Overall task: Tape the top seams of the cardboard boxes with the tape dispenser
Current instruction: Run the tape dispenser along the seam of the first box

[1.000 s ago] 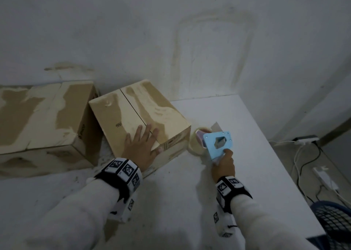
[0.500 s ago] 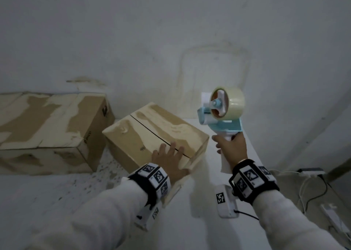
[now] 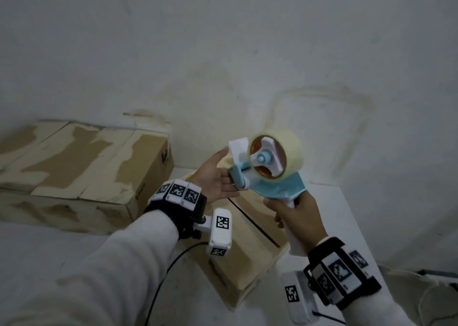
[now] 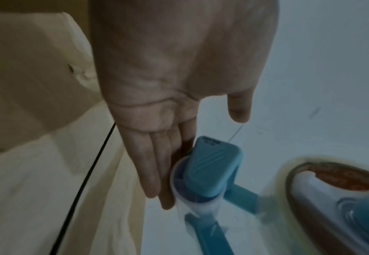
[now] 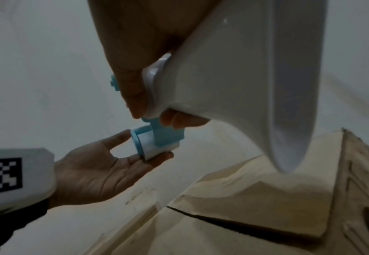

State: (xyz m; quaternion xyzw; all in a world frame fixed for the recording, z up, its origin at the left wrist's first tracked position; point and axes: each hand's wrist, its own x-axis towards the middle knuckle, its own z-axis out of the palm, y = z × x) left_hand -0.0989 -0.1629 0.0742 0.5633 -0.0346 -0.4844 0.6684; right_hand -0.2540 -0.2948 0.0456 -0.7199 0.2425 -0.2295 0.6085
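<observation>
My right hand (image 3: 295, 216) grips the white handle (image 5: 255, 86) of the blue tape dispenser (image 3: 275, 179) and holds it up in the air above the small cardboard box (image 3: 247, 258). Its roll of clear tape (image 3: 285, 152) faces me. My left hand (image 3: 215, 174) is palm up with straight fingers. Its fingers (image 4: 157, 172) lie under the dispenser's front roller (image 4: 201, 174), and the thumb stands apart from it. The box's top seam (image 3: 255, 226) shows as a dark open gap. A bigger cardboard box (image 3: 74, 167) stands to the left.
Both boxes rest on a white table (image 3: 62, 263) against a stained white wall (image 3: 223, 53). The table's right edge (image 3: 357, 226) runs close to my right arm. A black cable (image 3: 161, 283) hangs from my left wrist camera.
My right hand has lifted the dispenser from the table to above the small box. My left hand has left the box top and moved up to the dispenser's front roller.
</observation>
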